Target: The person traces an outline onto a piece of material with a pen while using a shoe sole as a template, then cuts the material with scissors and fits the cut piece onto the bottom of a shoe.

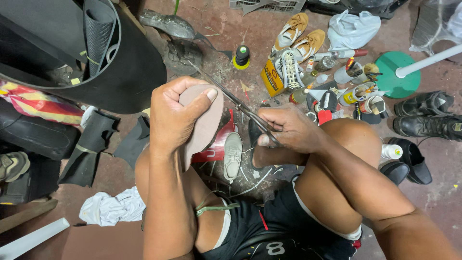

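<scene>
On the reddish concrete floor (pixel 433 192) lie tan suede shoes (pixel 299 36) and a white sneaker (pixel 233 153). The left hand (pixel 171 115) grips a flat beige insole-shaped piece (pixel 208 123), fingers closed around it above the knees. The right hand (pixel 288 130) holds long metal scissors (pixel 236 101), blades at its edge.

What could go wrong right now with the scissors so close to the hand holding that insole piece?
The left hand pinches the tan insole piece with its thumb near the edge that the scissors meet, so the blades could nick it. The right hand works above bare knees, where a slip might cut skin.
</scene>
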